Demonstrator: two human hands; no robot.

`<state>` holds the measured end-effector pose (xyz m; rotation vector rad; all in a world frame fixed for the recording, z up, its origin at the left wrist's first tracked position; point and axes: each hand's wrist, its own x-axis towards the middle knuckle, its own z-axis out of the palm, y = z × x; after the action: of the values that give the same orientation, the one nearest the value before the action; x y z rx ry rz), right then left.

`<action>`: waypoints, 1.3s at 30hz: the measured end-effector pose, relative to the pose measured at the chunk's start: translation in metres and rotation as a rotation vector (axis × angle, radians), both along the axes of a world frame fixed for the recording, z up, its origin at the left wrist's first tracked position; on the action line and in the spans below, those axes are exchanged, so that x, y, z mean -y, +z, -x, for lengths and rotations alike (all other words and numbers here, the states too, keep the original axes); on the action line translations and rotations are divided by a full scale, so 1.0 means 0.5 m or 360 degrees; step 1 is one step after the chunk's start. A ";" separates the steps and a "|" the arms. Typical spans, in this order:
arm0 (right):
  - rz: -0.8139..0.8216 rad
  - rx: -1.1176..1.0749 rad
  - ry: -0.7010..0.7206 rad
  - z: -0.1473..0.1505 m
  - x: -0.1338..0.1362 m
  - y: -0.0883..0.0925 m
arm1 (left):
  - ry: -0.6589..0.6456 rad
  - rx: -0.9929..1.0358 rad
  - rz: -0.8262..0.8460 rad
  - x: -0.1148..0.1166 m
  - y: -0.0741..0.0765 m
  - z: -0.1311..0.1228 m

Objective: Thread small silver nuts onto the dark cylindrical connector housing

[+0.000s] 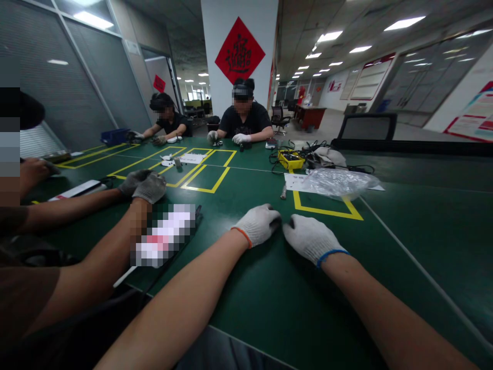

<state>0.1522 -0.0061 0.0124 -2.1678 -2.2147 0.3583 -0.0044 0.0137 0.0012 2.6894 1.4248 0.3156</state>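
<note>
Head-camera view: two gloved hands are laid side by side on the green table (269, 308), the left hand (259, 224) at about 11 o'clock of the frame's centre-bottom and the right hand (310, 237) just beside it, their knuckles nearly touching. Both hands are seen loosely curled, palms down, and nothing can be made out between the fingers; whether a small part is covered under them cannot be told. They appear to be rested on bare mat short of the yellow-taped outline (327, 208), which lies near them at 1 o'clock and seems to be meant as a marked work zone. Partly over that outline a clear plastic bag (339, 181) is spread on a white sheet (295, 181), likely so that loose contents are kept together, and a small metal piece (284, 192) is left just beside the outline's near corner, the closest object to the hands. Farther off at 12 o'clock a yellow device (291, 160) is set among a tangle of black cables (277, 154). At 9 o'clock a co-worker's gloved hands (143, 186) are clasped over the mat, next to a blurred flat object (165, 235). Across the table, at 11 and 12 o'clock, two more seated people are occupied within their own taped squares (200, 172).
</note>
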 end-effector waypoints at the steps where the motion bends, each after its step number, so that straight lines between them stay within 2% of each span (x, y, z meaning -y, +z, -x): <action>1: 0.0004 -0.0006 -0.0001 0.001 0.001 0.001 | -0.0007 0.0012 -0.0001 0.000 -0.001 0.000; 9: -0.0043 -0.0036 0.0032 0.022 0.019 0.007 | -0.0009 0.0141 0.0009 -0.004 -0.007 0.001; 23: -0.0075 -0.0132 0.0041 0.026 0.016 0.002 | 0.0023 0.0357 0.0001 -0.019 -0.027 0.003; 29: -0.0140 -0.0211 0.0051 0.024 0.010 -0.006 | 0.0064 0.0386 0.0042 -0.017 -0.021 0.006; 34: -0.0168 -0.0278 0.0065 0.020 0.005 -0.008 | -0.0021 0.0315 0.0084 -0.013 -0.009 0.012; 39: -0.0161 -0.0227 0.0159 0.015 -0.002 -0.009 | -0.0034 0.0332 0.0066 -0.015 -0.010 0.016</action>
<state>0.1445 -0.0050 0.0080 -1.9233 -2.2172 0.3816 -0.0125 0.0214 -0.0040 2.5491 1.3267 0.5407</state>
